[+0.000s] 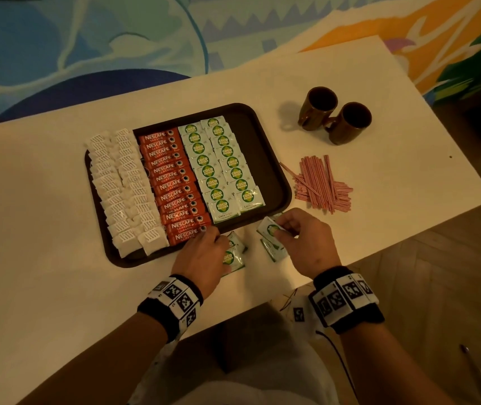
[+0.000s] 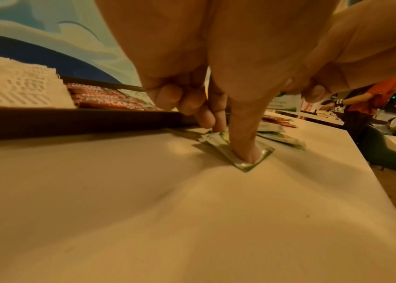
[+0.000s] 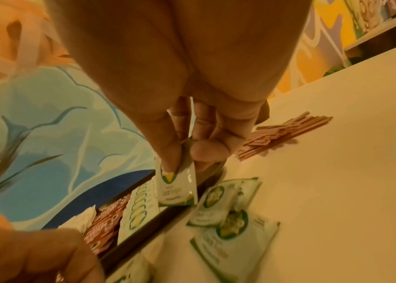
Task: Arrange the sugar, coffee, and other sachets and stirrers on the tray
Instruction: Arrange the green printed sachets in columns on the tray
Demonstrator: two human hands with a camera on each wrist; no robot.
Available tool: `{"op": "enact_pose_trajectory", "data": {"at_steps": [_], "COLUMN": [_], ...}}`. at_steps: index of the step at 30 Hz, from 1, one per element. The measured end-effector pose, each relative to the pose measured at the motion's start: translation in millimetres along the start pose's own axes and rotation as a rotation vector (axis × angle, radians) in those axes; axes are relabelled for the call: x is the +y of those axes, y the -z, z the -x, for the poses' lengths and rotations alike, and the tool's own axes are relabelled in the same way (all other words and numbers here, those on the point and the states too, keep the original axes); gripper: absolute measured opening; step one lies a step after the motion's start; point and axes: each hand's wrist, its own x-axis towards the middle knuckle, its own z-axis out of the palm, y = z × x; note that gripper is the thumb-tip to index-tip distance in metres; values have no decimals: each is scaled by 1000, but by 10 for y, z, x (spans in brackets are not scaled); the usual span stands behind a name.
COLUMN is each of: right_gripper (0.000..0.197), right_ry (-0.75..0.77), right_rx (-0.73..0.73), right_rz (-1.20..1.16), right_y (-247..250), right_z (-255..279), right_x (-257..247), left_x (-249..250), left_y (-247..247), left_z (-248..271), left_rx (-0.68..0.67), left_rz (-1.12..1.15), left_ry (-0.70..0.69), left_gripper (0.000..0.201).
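Pinching a raised sugar sachet (image 3: 178, 183), right hand (image 1: 303, 241); left hand (image 1: 204, 255) fingertip presses another sachet (image 2: 238, 151) flat.

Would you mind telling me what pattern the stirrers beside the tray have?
The stirrers are red-and-white striped, seen best in the head view.

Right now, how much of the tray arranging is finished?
Done: tea bags, Nescafe sticks and most Coco sugar sachets sit in rows on the tray. In hand: the right hand pinches one sachet. Left: loose sachets and the stirrers.
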Motion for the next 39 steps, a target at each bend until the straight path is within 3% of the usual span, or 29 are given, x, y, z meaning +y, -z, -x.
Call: {"op": "enact_pose_trajectory", "data": {"at_steps": [6,10,17,23,30,39], "right_gripper": [18,20,15,15,15,14], "right_ry": [16,44,101,160,163,217], "right_rx": [-26,-56,-126,-247,-386,-333], "right_rz": [-20,-12,71,118,196,249], "right_y": [108,152,259,178,47,-87], "right_z": [-210,-317,-608,-931,-1154,-1258], "right_x": [-51,-83,-217,-325,-393,-332], "left_x": [45,-22,-162,-172,-119,-124], "left_y": [63,173,523,524,312,246], "left_z": [-9,8,-203,-490,-677,-693], "left_rx": [-71,-112,128,289,288,313], "left_rz": [103,318,571,566,468,379], "left_ry": [21,75,154,183,208,224], "left_gripper": [29,21,17,20,22,23]}}
